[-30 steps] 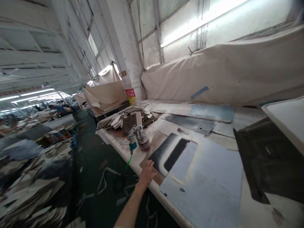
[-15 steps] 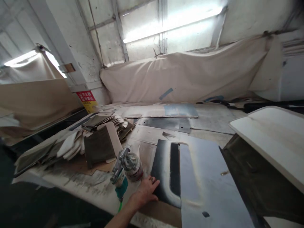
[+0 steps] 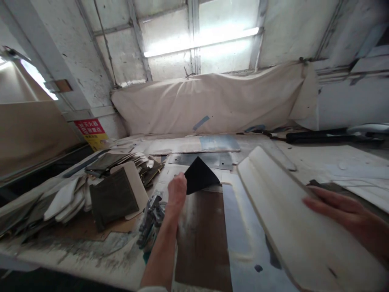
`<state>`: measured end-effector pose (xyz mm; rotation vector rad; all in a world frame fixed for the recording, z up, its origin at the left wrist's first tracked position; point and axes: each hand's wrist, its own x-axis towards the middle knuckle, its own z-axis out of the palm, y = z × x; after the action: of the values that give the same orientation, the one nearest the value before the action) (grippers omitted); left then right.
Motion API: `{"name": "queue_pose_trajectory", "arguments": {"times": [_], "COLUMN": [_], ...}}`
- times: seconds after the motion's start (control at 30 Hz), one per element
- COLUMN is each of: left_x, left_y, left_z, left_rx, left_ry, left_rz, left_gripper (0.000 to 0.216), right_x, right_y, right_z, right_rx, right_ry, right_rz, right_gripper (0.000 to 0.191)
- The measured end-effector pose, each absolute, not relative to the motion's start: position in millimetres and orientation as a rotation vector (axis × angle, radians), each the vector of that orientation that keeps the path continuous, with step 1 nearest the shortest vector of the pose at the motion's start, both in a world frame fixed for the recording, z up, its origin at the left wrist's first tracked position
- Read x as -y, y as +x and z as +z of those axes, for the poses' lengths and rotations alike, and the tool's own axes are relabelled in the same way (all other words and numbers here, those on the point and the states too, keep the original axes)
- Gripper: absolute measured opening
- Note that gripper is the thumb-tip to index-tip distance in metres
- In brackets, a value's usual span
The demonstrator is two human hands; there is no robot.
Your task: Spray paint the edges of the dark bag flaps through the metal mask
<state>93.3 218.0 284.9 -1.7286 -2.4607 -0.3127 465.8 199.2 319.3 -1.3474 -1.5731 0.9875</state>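
Note:
My left hand (image 3: 177, 188) is closed on a corner of a thin black sheet (image 3: 200, 176), which is raised and bent above a brown board (image 3: 203, 239). To its right lies a pale grey template sheet (image 3: 240, 227) with yellowish overspray in a rounded outline. My right hand (image 3: 343, 211) grips the edge of a cream-white panel (image 3: 291, 215), tilted over the template's right side. A spray gun (image 3: 152, 213) stands left of my left forearm, which partly hides it and its cup.
A pile of dark green fabric-covered pieces (image 3: 114, 198) with cream backings covers the table's left side. Flat grey panels (image 3: 206, 159) lie farther back. Beige cloth (image 3: 212, 101) hangs behind the table, and a long black item (image 3: 316, 136) lies at back right.
My left hand has moved forward and lifted the black sheet, uncovering the brown board. My right hand has come into view, holding the cream-white panel, which has shifted left. The view has turned right.

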Motion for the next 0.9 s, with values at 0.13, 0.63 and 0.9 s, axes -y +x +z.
{"name": "queue_pose_trajectory", "arguments": {"times": [0.13,0.63,0.9], "left_x": [-270.6,-320.3,-312.5], "left_y": [86.6,99.0,103.6], "left_z": [330.0,357.4,352.9], "left_rx": [2.416,2.264,2.272], "left_ry": [-1.743,-1.749,-1.743], "left_rz": [-0.300,-0.184,-0.160], "left_gripper": [0.036,0.036,0.036], "right_x": [-198.5,-259.3,-261.6], "right_y": [421.2,328.2,338.7], "right_z": [303.6,62.0,50.2], "right_rx": [1.413,1.508,1.506], "right_ry": [-1.262,-1.521,-1.631], "right_rz": [1.391,1.059,0.924], "right_gripper": [0.038,0.031,0.032]}}
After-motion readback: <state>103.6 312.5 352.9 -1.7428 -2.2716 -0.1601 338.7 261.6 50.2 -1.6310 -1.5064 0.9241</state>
